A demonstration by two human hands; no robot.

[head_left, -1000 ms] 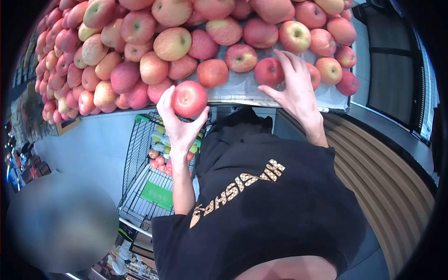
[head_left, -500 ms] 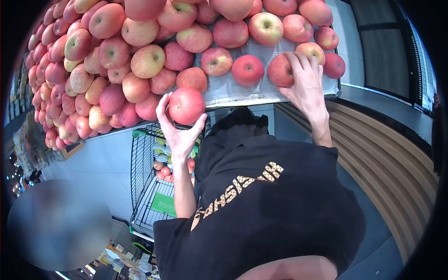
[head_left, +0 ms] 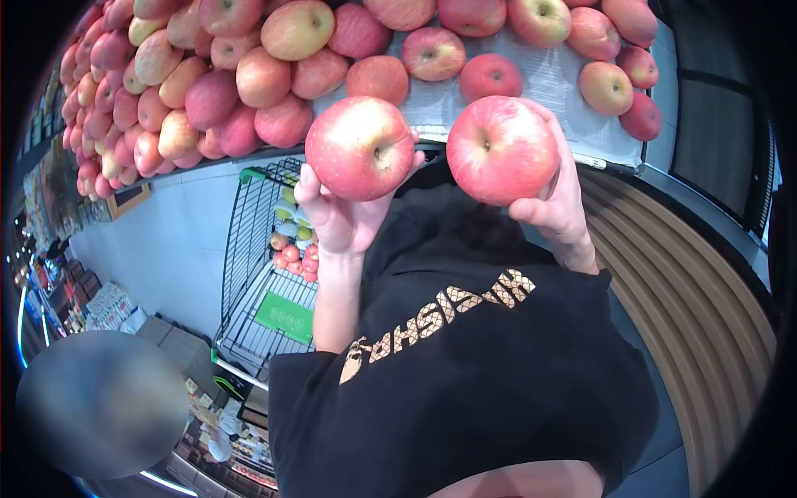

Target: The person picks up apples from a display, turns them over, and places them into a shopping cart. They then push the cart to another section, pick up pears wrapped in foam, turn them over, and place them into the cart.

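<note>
My left hand (head_left: 336,220) holds a red apple (head_left: 359,148) up close to the camera, its stem end turned to the right. My right hand (head_left: 558,203) grips a second red apple (head_left: 501,149) beside it, at about the same height. The two apples are a small gap apart. Behind both hands lies a heap of red and yellow apples (head_left: 207,91) on a display stand (head_left: 548,87) lined with white padding. My black T-shirt with gold lettering fills the lower middle.
A wire shopping cart (head_left: 266,282) stands below my left arm with small fruit and a green card in it. Wooden slats (head_left: 689,282) run under the display on the right. A grey floor and store shelves lie to the left.
My right hand took an apple off the display and drew it back toward me. My left hand raised its apple closer, so both apples are now side by side.
</note>
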